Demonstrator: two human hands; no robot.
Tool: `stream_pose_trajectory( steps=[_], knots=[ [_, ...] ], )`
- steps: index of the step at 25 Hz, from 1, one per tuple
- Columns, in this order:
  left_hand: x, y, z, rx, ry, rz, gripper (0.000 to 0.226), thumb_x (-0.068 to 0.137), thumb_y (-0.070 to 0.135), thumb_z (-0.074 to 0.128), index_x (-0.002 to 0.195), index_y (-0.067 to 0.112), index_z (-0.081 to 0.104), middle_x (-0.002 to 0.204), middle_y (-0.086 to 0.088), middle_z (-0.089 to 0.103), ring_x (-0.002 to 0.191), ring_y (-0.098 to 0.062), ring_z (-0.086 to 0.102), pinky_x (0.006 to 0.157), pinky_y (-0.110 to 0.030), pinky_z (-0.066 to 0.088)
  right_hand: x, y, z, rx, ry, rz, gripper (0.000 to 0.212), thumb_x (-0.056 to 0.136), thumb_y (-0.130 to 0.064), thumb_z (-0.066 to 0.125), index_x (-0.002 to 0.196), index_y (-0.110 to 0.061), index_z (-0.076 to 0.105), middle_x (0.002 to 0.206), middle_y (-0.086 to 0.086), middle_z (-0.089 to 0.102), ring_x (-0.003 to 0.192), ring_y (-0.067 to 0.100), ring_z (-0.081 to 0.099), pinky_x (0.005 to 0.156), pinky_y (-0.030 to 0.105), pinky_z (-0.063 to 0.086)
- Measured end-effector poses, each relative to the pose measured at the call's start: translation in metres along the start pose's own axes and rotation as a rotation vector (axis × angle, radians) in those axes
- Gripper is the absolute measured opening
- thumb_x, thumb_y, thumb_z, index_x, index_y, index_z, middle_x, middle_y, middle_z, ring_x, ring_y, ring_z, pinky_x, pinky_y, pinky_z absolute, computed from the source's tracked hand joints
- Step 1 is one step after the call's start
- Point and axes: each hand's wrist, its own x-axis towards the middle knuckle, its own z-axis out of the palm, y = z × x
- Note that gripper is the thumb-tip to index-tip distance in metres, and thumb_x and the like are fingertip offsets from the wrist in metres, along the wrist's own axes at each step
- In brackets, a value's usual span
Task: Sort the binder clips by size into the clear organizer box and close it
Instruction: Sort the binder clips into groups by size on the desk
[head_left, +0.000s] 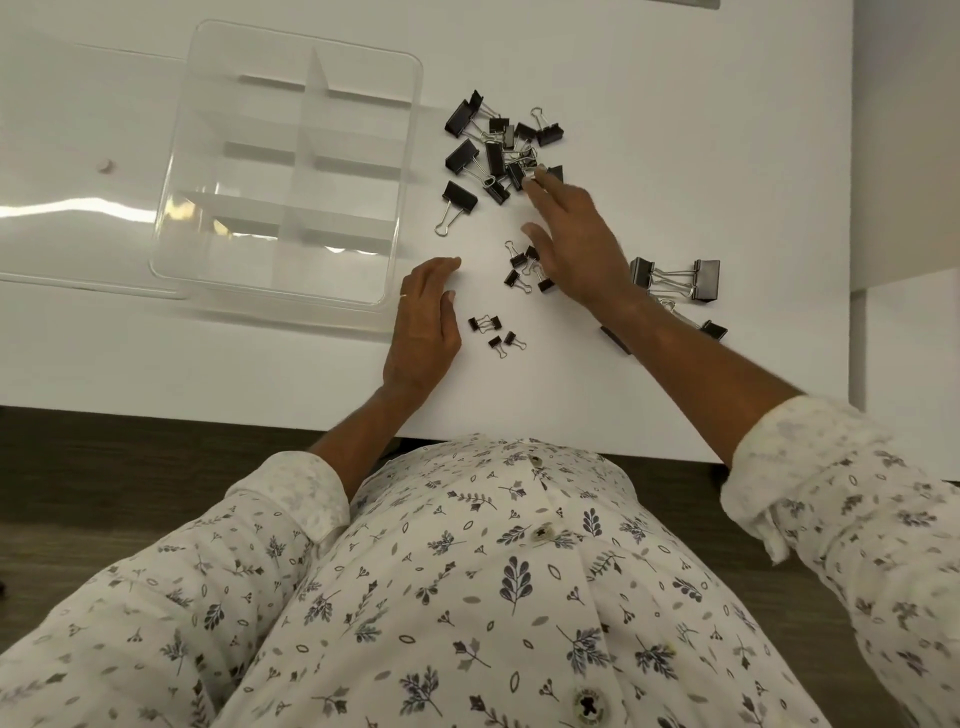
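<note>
A clear organizer box (171, 171) with empty divided compartments lies on the white table, its lid (62, 156) swung open to the left. A mixed pile of black binder clips (498, 143) lies to its right. My right hand (576, 244) reaches forward with straight fingers, the fingertips touching the pile's near edge. Under its palm sit several small clips (519, 267). A few tiny clips (493, 330) lie beside my left hand (423, 325), which rests flat on the table. Large clips (685, 275) lie right of my right wrist.
The white table (675, 104) ends at a near edge just in front of my body, with dark wood floor below. A second white surface (909, 338) adjoins on the right. A small white knob (105, 165) shows on the lid.
</note>
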Motion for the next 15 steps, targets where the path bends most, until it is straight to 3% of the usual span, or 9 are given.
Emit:
stream_pose_trajectory(
  steps=[3, 9, 15],
  knots=[
    [0.0, 0.0, 0.001, 0.008, 0.003, 0.0, 0.039, 0.102, -0.001, 0.046, 0.14, 0.004, 0.054, 0.138, -0.012, 0.056, 0.133, -0.022, 0.048, 0.118, -0.021, 0.031, 0.009, 0.005, 0.003, -0.154, -0.043, -0.033, 0.041, 0.106, -0.027, 0.046, 0.141, -0.009, 0.057, 0.153, 0.012, 0.052, 0.133, 0.035, 0.052, 0.103, 0.05, 0.049],
    [-0.001, -0.002, 0.003, 0.027, 0.008, -0.003, 0.038, 0.102, -0.001, 0.047, 0.139, 0.006, 0.055, 0.138, -0.01, 0.056, 0.132, -0.022, 0.048, 0.116, -0.028, 0.037, -0.038, 0.014, 0.009, -0.133, 0.07, -0.207, 0.029, 0.104, -0.017, 0.053, 0.129, -0.01, 0.067, 0.138, 0.006, 0.066, 0.123, 0.029, 0.062, 0.101, 0.043, 0.05],
    [0.0, -0.001, 0.004, 0.046, -0.015, -0.011, 0.038, 0.102, 0.0, 0.047, 0.138, 0.008, 0.056, 0.137, -0.008, 0.056, 0.13, -0.022, 0.05, 0.115, -0.024, 0.035, -0.02, 0.018, 0.003, 0.043, 0.106, 0.048, 0.028, 0.102, -0.013, 0.054, 0.126, -0.008, 0.066, 0.122, 0.01, 0.067, 0.109, 0.031, 0.065, 0.09, 0.04, 0.055]
  ],
)
